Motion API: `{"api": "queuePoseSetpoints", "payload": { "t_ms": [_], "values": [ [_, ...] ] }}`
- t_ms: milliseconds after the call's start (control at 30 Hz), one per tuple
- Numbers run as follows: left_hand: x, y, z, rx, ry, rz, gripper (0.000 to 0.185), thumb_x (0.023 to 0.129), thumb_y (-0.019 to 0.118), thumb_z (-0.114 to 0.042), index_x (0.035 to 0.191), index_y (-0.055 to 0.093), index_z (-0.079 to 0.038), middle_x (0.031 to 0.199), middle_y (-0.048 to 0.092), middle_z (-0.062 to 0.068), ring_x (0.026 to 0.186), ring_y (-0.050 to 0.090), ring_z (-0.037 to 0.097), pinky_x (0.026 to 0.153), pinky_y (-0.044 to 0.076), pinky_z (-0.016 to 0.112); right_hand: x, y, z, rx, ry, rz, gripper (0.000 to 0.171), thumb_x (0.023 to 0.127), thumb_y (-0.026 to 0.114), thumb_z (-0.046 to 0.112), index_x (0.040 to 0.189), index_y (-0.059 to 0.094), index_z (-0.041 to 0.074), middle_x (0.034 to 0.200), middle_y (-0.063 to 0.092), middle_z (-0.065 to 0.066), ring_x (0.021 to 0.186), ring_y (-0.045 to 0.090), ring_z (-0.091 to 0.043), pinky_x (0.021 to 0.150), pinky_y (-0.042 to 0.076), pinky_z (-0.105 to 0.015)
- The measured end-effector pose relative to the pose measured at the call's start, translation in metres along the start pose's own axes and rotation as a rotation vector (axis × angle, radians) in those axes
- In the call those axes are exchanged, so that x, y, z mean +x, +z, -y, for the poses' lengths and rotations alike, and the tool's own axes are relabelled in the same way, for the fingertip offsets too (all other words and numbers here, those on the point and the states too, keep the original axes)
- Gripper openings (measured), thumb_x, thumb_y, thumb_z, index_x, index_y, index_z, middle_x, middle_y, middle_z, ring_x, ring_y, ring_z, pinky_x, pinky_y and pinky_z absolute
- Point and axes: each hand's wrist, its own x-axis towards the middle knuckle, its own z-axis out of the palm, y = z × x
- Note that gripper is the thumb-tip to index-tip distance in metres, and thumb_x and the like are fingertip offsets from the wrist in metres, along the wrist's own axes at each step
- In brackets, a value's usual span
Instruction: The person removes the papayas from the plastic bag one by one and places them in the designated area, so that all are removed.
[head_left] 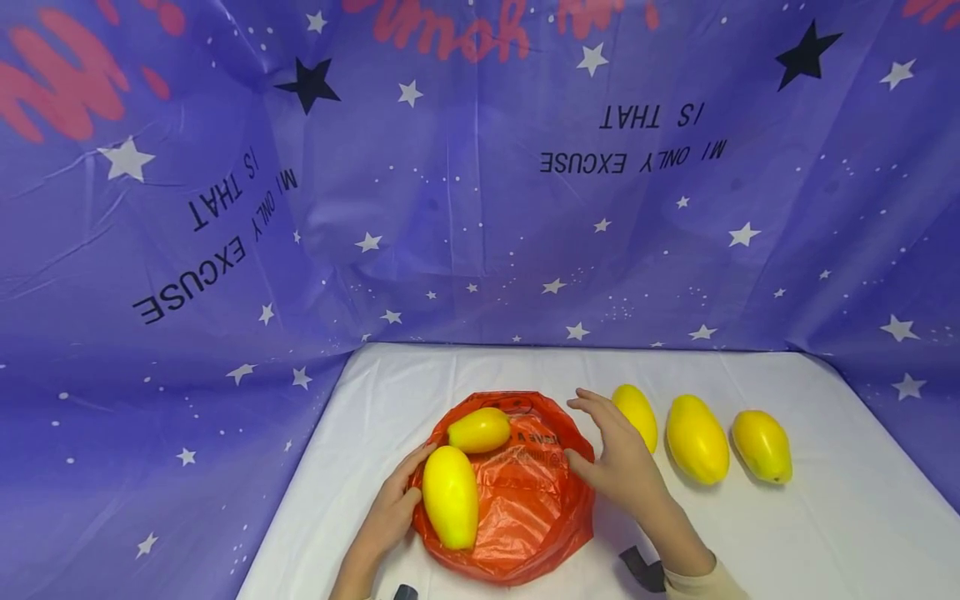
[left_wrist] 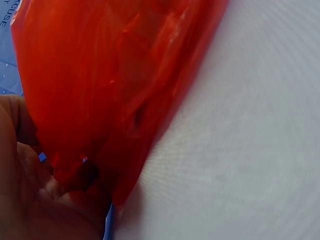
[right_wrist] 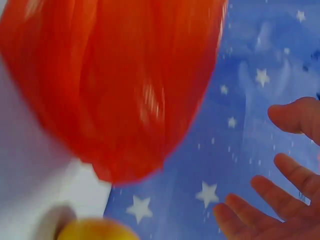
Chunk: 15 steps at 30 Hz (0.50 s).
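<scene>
A red plastic bag (head_left: 517,517) stands on the white table with its mouth spread wide. Inside its left part lie two yellow, mango-like fruits, a larger one (head_left: 451,497) in front and a smaller one (head_left: 480,431) behind. My left hand (head_left: 392,507) grips the bag's left edge, and the left wrist view shows the red film (left_wrist: 115,75) gathered at the fingers. At the bag's right rim, my right hand (head_left: 626,467) is raised with fingers spread and nothing in it. In the right wrist view, its fingers (right_wrist: 272,195) stand apart from the bag (right_wrist: 135,90).
Right of my right hand, three more yellow fruits lie in a row: one partly hidden (head_left: 633,408), a large one (head_left: 697,439) and one with a greenish end (head_left: 762,446). A purple star-printed cloth (head_left: 480,208) hangs behind the white table (head_left: 847,533).
</scene>
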Motion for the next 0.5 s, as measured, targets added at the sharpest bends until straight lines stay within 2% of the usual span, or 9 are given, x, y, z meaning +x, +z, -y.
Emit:
{"api": "queuePoseSetpoints", "payload": {
  "t_ms": [300, 500],
  "values": [
    [0.000, 0.002, 0.001, 0.020, 0.057, -0.007, 0.072, 0.081, 0.043, 0.011, 0.146, 0.046, -0.020, 0.152, 0.039, 0.004, 0.141, 0.030, 0.028, 0.112, 0.019, 0.054, -0.002, 0.032, 0.032, 0.057, -0.124, 0.095, 0.070, 0.072, 0.082, 0.024, 0.135, 0.052, 0.015, 0.144, 0.045, 0.003, 0.131, 0.045, -0.020, 0.102, 0.043, -0.043],
    [-0.001, 0.002, -0.001, -0.001, 0.011, 0.000, 0.071, 0.082, 0.044, 0.010, 0.145, 0.048, -0.023, 0.152, 0.039, 0.000, 0.141, 0.029, 0.023, 0.114, 0.019, 0.049, -0.007, 0.055, 0.044, 0.075, -0.112, 0.168, 0.067, 0.076, 0.079, 0.031, 0.136, 0.052, 0.019, 0.147, 0.041, 0.009, 0.134, 0.040, -0.014, 0.104, 0.042, -0.040]
  ]
}}
